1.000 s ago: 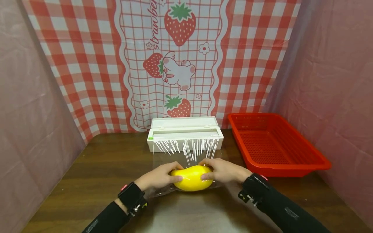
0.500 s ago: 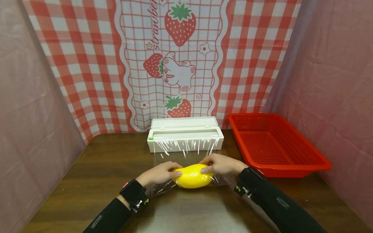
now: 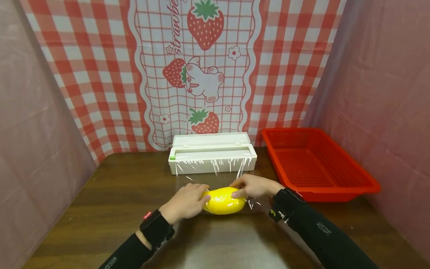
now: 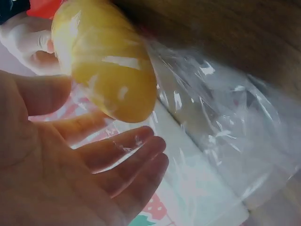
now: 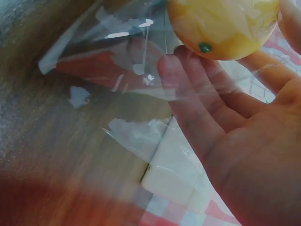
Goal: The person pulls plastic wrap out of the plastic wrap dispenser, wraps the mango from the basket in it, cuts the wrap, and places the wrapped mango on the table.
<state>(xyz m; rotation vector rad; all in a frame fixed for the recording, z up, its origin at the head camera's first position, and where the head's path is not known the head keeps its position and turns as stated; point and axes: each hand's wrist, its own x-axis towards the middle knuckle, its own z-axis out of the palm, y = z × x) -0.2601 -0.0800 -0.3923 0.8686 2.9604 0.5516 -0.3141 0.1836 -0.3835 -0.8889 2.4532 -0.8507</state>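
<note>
As wrapping appears to be the step in hand, one yellow fruit (image 3: 224, 202) sits in clear film (image 4: 225, 127), before the open white box (image 3: 215, 166), on or just above the bench (image 3: 111, 198). Right hand (image 3: 256, 186): thumb and fingers pinching the fruit's right end. Left hand (image 3: 188, 200): fingers nearly straight, at its left end. Next move, presumably: tuck loose film round. Red basket (image 3: 336, 194): right.

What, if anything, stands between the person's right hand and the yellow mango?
Only clear cling film, creased over the yellow mango; its run under the right hand is hard to tell. No solid obstacle shows between hand and mango.
</note>
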